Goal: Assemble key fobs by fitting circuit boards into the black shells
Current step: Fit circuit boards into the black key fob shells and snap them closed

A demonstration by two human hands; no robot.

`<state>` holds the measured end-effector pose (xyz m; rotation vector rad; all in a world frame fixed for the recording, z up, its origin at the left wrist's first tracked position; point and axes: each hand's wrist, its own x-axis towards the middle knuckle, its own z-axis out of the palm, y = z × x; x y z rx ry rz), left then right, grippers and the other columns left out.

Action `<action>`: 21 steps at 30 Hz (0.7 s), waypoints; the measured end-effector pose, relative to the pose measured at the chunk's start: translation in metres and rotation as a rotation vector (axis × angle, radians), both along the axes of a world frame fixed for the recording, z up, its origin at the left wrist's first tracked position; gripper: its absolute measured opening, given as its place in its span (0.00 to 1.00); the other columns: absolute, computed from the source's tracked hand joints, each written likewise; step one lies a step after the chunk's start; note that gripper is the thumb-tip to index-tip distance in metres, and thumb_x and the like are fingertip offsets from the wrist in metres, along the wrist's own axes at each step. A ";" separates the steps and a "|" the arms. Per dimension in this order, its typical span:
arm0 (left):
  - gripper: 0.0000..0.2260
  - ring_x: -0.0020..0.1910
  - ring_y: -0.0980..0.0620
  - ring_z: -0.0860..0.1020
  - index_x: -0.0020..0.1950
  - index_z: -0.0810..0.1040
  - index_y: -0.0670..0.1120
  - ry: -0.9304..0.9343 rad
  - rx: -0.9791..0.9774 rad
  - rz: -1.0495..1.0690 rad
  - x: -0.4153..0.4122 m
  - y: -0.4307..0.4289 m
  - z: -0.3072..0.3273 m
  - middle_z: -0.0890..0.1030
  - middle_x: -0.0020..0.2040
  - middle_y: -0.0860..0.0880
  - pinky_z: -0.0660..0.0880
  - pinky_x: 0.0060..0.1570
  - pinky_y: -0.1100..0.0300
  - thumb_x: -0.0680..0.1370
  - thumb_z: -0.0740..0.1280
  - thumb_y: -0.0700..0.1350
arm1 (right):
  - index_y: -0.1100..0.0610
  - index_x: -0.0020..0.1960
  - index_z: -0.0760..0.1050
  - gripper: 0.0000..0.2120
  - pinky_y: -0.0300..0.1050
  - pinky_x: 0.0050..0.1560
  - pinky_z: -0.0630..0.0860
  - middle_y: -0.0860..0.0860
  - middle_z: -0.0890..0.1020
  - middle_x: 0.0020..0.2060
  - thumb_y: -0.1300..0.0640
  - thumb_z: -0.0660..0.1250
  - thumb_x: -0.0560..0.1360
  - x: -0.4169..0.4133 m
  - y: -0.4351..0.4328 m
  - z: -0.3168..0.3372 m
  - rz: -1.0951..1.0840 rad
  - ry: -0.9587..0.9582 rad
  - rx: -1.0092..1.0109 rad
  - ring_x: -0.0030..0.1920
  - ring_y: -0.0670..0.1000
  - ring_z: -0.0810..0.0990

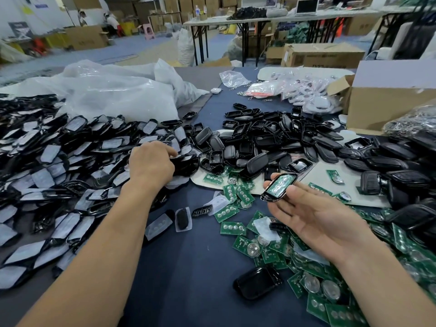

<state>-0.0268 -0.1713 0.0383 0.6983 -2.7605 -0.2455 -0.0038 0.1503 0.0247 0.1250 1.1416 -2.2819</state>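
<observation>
Left hand (151,164): you have it out over the heap of film-covered shells (59,161) on the left of the counter (188,267). Its fingers curl down round 1 black shell (187,162) at the heap's right edge. The grip reads as closed on that piece, but the fingertips are hidden behind your knuckles.

Right hand (313,215): palm up, held above the counter right of centre. Thumb and fingertips pinch 1 fob half (279,186), a black casing with a bright rim and a green board seated inside, button pads facing up. It is tilted, far end higher.

Loose circuit boards (233,228) lie scattered on the dark cloth under and beside your right hand; several carry round silver cells. Beyond them is a mound of bare shells (259,138), touching the film-covered heap at its left side. 1 empty shell (257,283) lies alone on the cloth near you, just beside the nearest boards.

Crumpled clear plastic bags (118,95) sit behind the left heap. A cardboard box (387,107) stands at far right.
</observation>
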 end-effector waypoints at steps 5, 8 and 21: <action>0.10 0.53 0.42 0.82 0.56 0.87 0.58 0.141 0.045 0.000 0.003 -0.007 -0.001 0.87 0.50 0.47 0.75 0.53 0.54 0.77 0.74 0.47 | 0.62 0.48 0.88 0.09 0.48 0.47 0.85 0.62 0.85 0.57 0.64 0.70 0.71 0.002 0.000 0.002 0.022 0.022 0.013 0.47 0.54 0.88; 0.08 0.46 0.45 0.80 0.53 0.88 0.57 0.205 0.067 -0.001 0.009 -0.005 0.002 0.87 0.46 0.49 0.73 0.49 0.55 0.75 0.77 0.50 | 0.60 0.45 0.88 0.09 0.47 0.46 0.85 0.59 0.87 0.51 0.64 0.70 0.70 0.003 0.000 0.003 0.015 0.030 0.027 0.45 0.53 0.88; 0.09 0.33 0.56 0.76 0.47 0.89 0.47 0.279 1.523 -0.494 0.037 0.120 -0.009 0.85 0.40 0.47 0.74 0.36 0.67 0.68 0.76 0.47 | 0.57 0.37 0.88 0.07 0.48 0.47 0.86 0.57 0.88 0.44 0.64 0.72 0.68 0.002 -0.001 0.000 -0.055 0.022 -0.036 0.40 0.52 0.88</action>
